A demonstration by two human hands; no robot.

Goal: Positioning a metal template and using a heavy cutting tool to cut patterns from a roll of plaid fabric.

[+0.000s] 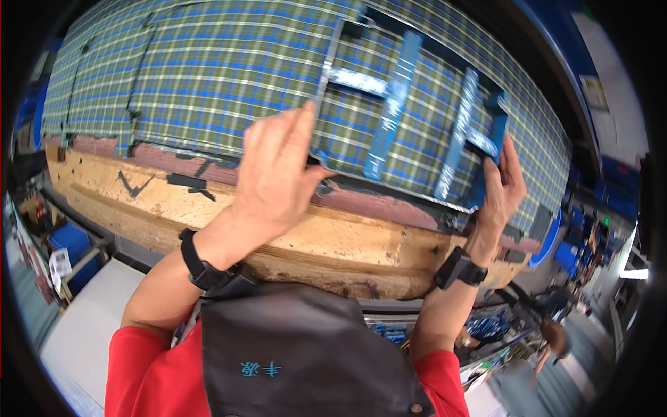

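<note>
A rectangular metal frame [396, 104] with crossbars, partly covered in shiny blue film, lies on a plaid cloth [201, 83] at the far right of the middle. My left hand [278, 167] is at the frame's near left corner, its fingers along the left side bar and its thumb by the near edge. Around the right end my right hand [501, 184] is closed, with fingers on the outer side and the thumb on the inner side. The frame looks slightly blurred, and part of its near right corner is hidden by my right hand.
The cloth covers a bench with a worn wooden front edge [146, 208] and reddish padding [379, 205] showing under the cloth. Several blue parts [389, 333] lie below the bench. A blue bin [69, 243] stands at the left. Another person's arm [545, 354] shows at lower right.
</note>
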